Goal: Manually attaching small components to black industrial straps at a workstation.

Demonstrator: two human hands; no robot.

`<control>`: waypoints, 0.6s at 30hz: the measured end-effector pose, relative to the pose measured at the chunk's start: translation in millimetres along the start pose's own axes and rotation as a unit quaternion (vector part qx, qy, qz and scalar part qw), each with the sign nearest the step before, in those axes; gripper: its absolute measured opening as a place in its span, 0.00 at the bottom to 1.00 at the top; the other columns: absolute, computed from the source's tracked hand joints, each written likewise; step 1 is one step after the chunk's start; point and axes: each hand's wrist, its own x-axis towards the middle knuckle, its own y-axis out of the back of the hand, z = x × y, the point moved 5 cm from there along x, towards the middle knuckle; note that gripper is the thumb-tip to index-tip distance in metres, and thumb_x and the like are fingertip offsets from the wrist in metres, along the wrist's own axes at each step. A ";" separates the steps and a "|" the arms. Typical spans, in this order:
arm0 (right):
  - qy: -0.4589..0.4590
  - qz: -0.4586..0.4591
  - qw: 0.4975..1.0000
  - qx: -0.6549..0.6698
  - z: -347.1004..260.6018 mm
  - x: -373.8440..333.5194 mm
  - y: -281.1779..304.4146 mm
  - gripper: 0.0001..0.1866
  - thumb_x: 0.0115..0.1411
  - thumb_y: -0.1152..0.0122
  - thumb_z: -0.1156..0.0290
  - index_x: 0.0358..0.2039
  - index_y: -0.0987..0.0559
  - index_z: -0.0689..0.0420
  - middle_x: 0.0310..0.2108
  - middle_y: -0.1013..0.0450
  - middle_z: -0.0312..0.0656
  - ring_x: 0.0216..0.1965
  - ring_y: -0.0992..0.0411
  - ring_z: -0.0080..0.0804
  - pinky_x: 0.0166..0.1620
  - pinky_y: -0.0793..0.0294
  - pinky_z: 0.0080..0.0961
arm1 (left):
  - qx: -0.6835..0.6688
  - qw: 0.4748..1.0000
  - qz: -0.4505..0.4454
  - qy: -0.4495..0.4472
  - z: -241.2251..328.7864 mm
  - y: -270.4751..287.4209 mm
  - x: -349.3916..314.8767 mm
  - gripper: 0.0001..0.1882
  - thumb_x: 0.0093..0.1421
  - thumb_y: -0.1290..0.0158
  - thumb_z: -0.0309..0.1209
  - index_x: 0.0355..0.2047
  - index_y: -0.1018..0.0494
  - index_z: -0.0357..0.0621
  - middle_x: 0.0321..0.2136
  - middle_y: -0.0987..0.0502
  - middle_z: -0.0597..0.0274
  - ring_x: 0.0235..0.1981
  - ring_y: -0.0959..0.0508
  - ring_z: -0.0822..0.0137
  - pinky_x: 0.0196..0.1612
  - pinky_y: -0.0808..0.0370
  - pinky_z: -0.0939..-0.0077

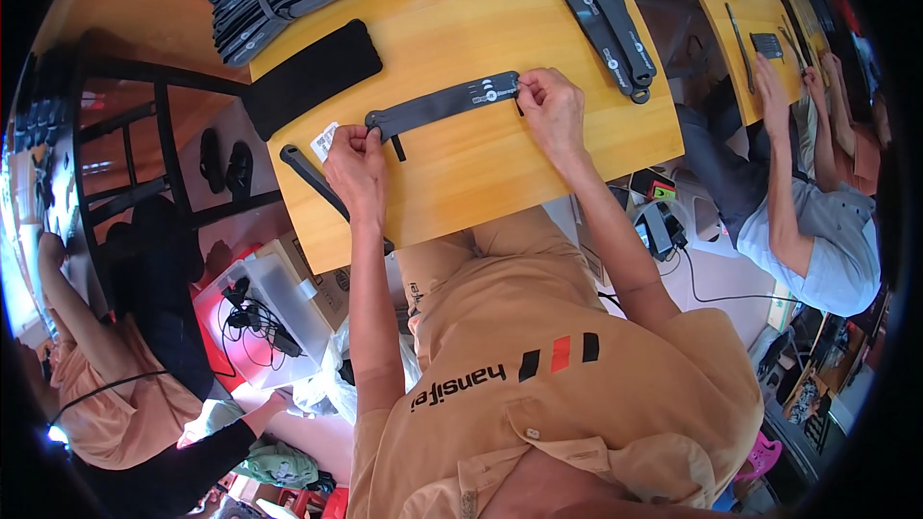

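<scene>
A dark grey flat strap with white printing lies stretched across the wooden table in front of me. My left hand pinches its left end. At the other end, my right hand has thumb and fingers closed on the strap's tip. Short black tabs stick out below the strap near both hands. A white label with printed bars shows beside my left fingers; whether they touch it I cannot tell. Another narrow dark strap lies slantwise at the table's left edge, partly behind my left forearm.
A black folded cloth lies beyond my left hand, below a tall stack of grey straps. Several straps lie piled at the table's right. A clear bin with black cables stands at lower left. Other people work on both sides.
</scene>
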 end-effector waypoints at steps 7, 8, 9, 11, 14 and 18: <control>-0.006 -0.002 1.000 0.000 1.1 2.0 -0.8 0.03 0.44 0.42 0.82 0.23 0.25 0.63 0.20 0.29 0.45 0.21 0.29 0.36 0.26 0.30 0.29 | 0.016 1.000 0.000 -0.005 4.0 2.2 0.0 0.07 0.51 0.44 0.27 0.25 0.28 0.36 0.18 0.25 0.56 0.21 0.25 0.61 0.29 0.29 0.70; -0.006 -0.002 1.000 0.000 1.2 2.5 -1.3 0.03 0.44 0.42 0.82 0.23 0.25 0.63 0.20 0.29 0.45 0.21 0.29 0.36 0.26 0.30 0.29 | 0.016 1.000 0.000 -0.006 3.1 2.8 0.4 0.07 0.51 0.44 0.27 0.25 0.28 0.36 0.18 0.25 0.56 0.21 0.25 0.61 0.29 0.29 0.70; -0.019 -0.009 1.000 0.002 2.8 3.1 -2.7 0.03 0.44 0.42 0.82 0.23 0.25 0.63 0.20 0.29 0.45 0.21 0.29 0.35 0.26 0.30 0.28 | 0.011 1.000 0.001 -0.003 0.6 3.1 1.3 0.07 0.51 0.44 0.27 0.25 0.29 0.37 0.17 0.26 0.56 0.20 0.25 0.62 0.29 0.29 0.70; -0.031 -0.015 0.999 0.003 4.0 4.0 -2.4 0.04 0.44 0.41 0.82 0.23 0.25 0.63 0.19 0.29 0.44 0.21 0.29 0.35 0.26 0.30 0.28 | 0.005 1.000 0.002 -0.003 -2.1 1.6 1.9 0.06 0.51 0.44 0.27 0.26 0.29 0.37 0.17 0.26 0.56 0.20 0.26 0.62 0.28 0.30 0.69; -0.049 -0.028 0.998 0.001 3.5 4.3 -0.7 0.04 0.44 0.41 0.82 0.24 0.25 0.63 0.19 0.29 0.44 0.20 0.29 0.35 0.26 0.30 0.28 | 0.004 1.000 0.005 -0.016 -1.1 3.6 0.4 0.07 0.51 0.45 0.26 0.27 0.30 0.37 0.17 0.27 0.57 0.20 0.26 0.61 0.28 0.30 0.69; -0.090 -0.016 0.992 0.092 14.6 4.0 12.9 0.04 0.47 0.42 0.81 0.26 0.24 0.63 0.21 0.29 0.44 0.20 0.29 0.35 0.27 0.29 0.29 | -0.037 0.998 0.028 -0.050 11.8 18.1 -7.3 0.09 0.52 0.46 0.25 0.33 0.29 0.36 0.22 0.26 0.55 0.22 0.26 0.59 0.29 0.30 0.68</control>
